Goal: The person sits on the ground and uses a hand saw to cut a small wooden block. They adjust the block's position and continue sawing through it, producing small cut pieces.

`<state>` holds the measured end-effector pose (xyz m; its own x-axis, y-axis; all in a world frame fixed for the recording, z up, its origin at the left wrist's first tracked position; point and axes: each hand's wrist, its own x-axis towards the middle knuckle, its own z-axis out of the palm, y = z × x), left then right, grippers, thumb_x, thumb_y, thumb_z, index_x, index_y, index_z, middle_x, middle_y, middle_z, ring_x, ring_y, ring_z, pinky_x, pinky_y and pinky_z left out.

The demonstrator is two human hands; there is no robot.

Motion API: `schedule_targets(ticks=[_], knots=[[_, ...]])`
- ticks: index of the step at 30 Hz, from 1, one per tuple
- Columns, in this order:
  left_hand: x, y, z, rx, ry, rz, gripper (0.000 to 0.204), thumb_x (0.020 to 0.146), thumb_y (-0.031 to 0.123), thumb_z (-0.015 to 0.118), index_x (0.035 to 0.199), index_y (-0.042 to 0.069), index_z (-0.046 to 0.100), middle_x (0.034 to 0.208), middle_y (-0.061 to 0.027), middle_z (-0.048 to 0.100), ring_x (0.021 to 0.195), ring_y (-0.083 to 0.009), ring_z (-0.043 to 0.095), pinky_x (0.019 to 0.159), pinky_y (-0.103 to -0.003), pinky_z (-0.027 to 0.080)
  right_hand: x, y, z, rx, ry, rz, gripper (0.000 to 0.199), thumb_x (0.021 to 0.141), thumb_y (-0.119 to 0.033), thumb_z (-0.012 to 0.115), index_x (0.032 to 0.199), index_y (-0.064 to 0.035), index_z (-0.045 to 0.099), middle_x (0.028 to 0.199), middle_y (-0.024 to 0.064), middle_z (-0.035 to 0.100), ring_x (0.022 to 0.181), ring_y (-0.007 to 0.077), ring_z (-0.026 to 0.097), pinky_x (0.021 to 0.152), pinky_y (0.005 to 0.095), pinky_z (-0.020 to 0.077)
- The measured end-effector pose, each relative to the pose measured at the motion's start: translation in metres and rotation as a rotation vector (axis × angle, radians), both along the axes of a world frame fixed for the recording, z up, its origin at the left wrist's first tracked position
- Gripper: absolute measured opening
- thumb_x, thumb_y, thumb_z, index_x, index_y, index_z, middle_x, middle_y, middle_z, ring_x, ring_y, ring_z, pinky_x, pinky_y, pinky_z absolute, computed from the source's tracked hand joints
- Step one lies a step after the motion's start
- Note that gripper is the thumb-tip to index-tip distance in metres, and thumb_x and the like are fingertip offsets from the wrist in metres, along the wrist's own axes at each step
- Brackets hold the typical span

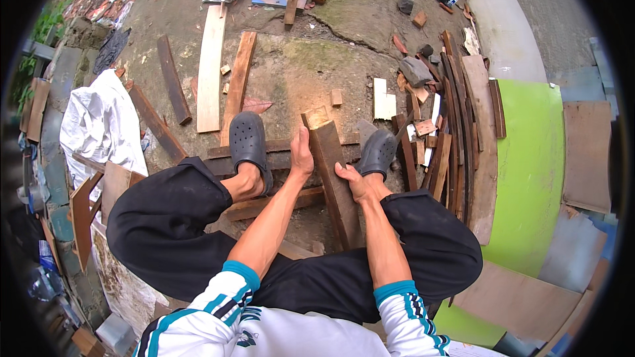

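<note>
A thick wooden beam (331,172) slants away from my lap between my feet, its sawn far end pale. My left hand (301,155) is beside the beam's left side, fingers stretched out and held together. I cannot tell whether its palm presses the wood. From the right, my right hand (354,182) grips the beam near its middle; its thumb lies at the beam's edge and its other fingers are mostly hidden. Crosswise pieces of timber (281,145) lie on the ground under and beside the beam. A small wood block (336,97) sits just past the sawn end.
My dark clogs (249,142) stand either side of the beam. Long planks (211,69) lie ahead on the left, near a white sack (102,129). On the right are stacked wood strips (456,125), a grey stone (415,71) and a green panel (529,172).
</note>
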<state>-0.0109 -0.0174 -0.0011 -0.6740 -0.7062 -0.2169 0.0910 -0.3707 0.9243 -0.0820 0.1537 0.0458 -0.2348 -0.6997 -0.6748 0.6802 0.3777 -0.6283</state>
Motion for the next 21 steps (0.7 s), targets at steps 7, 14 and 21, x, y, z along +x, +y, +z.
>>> schedule_targets(ticks=[7,14,21], knots=[[0.022,0.01,0.03,0.164,0.009,-0.076,0.071,0.104,0.064,0.037,0.119,-0.001,0.062,0.103,-0.0119,0.07,0.093,-0.0195,0.066,0.083,-0.035,0.052,0.03,-0.011,-0.017,-0.037,0.045,-0.051,0.065,0.091,-0.057,0.07,0.122,-0.0003,0.064,0.104,0.0066,0.068,0.087,0.0149,0.063,0.077,0.0288,0.0494],[-0.003,0.017,0.041,0.131,-0.226,0.042,0.065,0.1,0.064,0.051,0.109,0.001,0.061,0.094,-0.0067,0.063,0.086,-0.0176,0.06,0.077,-0.035,0.047,0.049,-0.009,-0.034,0.278,0.784,-0.232,0.069,0.091,-0.065,0.065,0.116,-0.0011,0.064,0.101,0.0177,0.07,0.098,0.0278,0.068,0.086,0.0387,0.0518],[-0.03,0.017,0.041,-0.098,-0.527,-0.002,0.072,0.095,0.071,0.052,0.096,0.0,0.061,0.078,-0.0075,0.058,0.076,-0.0207,0.058,0.071,-0.043,0.046,0.059,0.016,-0.005,0.509,1.14,0.225,0.09,0.079,-0.069,0.073,0.133,-0.0005,0.053,0.12,0.0237,0.067,0.115,0.0406,0.062,0.099,0.0486,0.0475]])
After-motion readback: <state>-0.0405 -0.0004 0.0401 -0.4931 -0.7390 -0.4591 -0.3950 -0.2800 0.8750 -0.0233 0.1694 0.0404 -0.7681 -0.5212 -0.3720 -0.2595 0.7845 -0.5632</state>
